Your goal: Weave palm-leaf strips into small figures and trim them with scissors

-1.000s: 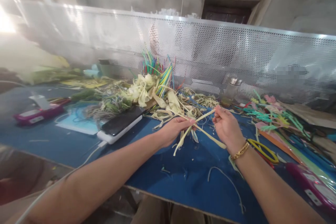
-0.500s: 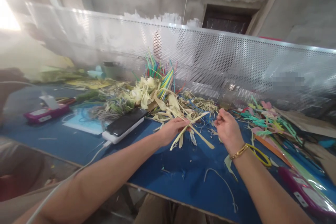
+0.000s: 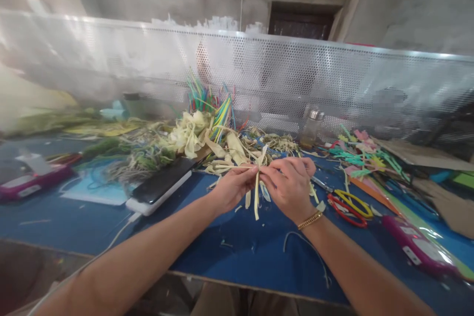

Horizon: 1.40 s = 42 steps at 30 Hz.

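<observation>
My left hand (image 3: 231, 188) and my right hand (image 3: 288, 185) meet above the blue table (image 3: 237, 252), both pinching a small bunch of pale yellow strips (image 3: 256, 185). The strips cross between my fingertips and their ends hang down toward the table. My right wrist carries a gold bracelet (image 3: 309, 220). Just beyond my hands lies a heap of pale yellow strips and folded pieces (image 3: 207, 140).
A phone on a white power bank (image 3: 159, 188) lies to the left. Yellow and red scissors (image 3: 351, 203) sit right of my hands. Coloured strips (image 3: 365, 155) spread at the right, a pink cutter (image 3: 414, 247) near the edge. A perforated metal screen (image 3: 333, 84) backs the table.
My right hand moved left and joined my left hand on the strips. The bunch has turned more upright. The camera view shifted slightly right.
</observation>
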{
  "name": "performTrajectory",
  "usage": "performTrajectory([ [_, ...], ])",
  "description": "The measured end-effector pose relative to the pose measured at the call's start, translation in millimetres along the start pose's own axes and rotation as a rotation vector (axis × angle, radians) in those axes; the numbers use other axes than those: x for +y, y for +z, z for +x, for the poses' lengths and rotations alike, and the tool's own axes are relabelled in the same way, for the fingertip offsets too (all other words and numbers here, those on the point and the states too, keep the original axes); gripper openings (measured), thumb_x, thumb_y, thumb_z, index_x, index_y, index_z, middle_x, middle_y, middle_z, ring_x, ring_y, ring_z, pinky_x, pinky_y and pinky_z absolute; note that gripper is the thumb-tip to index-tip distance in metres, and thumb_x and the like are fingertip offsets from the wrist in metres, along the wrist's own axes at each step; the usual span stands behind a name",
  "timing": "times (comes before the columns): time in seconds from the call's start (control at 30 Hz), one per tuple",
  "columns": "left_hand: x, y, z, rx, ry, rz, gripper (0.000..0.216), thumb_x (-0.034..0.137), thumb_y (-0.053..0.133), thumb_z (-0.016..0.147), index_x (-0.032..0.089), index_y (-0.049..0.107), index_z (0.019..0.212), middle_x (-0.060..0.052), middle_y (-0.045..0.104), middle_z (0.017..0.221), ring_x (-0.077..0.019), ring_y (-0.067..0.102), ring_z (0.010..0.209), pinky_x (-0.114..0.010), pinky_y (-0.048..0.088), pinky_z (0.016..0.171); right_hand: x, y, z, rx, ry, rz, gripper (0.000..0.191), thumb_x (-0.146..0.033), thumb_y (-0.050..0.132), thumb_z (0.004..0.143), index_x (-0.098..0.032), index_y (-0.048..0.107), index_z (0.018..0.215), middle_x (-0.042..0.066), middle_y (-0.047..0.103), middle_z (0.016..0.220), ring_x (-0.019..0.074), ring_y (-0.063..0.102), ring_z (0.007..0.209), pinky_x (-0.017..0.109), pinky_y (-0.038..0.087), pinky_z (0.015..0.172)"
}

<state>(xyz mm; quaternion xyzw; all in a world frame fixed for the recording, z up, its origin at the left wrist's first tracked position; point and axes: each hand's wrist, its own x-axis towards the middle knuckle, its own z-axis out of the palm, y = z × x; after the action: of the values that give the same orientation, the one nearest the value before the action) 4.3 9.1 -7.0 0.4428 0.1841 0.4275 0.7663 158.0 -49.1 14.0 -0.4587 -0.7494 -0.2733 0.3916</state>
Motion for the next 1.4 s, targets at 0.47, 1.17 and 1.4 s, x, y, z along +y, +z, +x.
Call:
performTrajectory([
  [0.47, 0.1, -3.5, -2.1, -0.047, -0.028, -0.066, 0.016, 0.023, 0.076, 0.07, 0.014, 0.069, 0.081, -0.004, 0.067, 0.077, -0.0129, 0.062, 0.074, -0.024, 0.047, 0.073, -7.5, -3.1, -0.8, -0.001, -0.115, -0.123, 0.012, -0.02, 0.055, 0.087, -0.024, 0.063, 0.079, -0.001, 0.069, 0.083, 0.0176, 0.053, 0.083, 0.038, 0.026, 0.082],
  [1.17, 4.5, -0.2, -3.7, -0.041, 0.023, -0.039, 0.013, 0.027, 0.071, 0.075, 0.015, 0.072, 0.078, -0.002, 0.067, 0.071, -0.0102, 0.059, 0.063, -0.02, 0.047, 0.065, -9.3, -0.9, -2.5, 0.07, -0.062, -0.013, 0.012, -0.025, 0.057, 0.087, -0.023, 0.063, 0.077, -0.001, 0.065, 0.078, 0.0172, 0.052, 0.081, 0.039, 0.029, 0.083],
  [1.4, 4.4, 0.0, -3.5, 0.015, 0.033, -0.061, 0.024, 0.01, 0.081, 0.059, 0.014, 0.07, 0.08, 0.0, 0.068, 0.075, -0.0089, 0.061, 0.067, -0.02, 0.048, 0.068, -10.1, -4.9, -1.0, 0.08, -0.016, -0.04, 0.009, -0.024, 0.055, 0.088, -0.024, 0.063, 0.085, -0.001, 0.066, 0.083, 0.0172, 0.053, 0.082, 0.039, 0.028, 0.082],
])
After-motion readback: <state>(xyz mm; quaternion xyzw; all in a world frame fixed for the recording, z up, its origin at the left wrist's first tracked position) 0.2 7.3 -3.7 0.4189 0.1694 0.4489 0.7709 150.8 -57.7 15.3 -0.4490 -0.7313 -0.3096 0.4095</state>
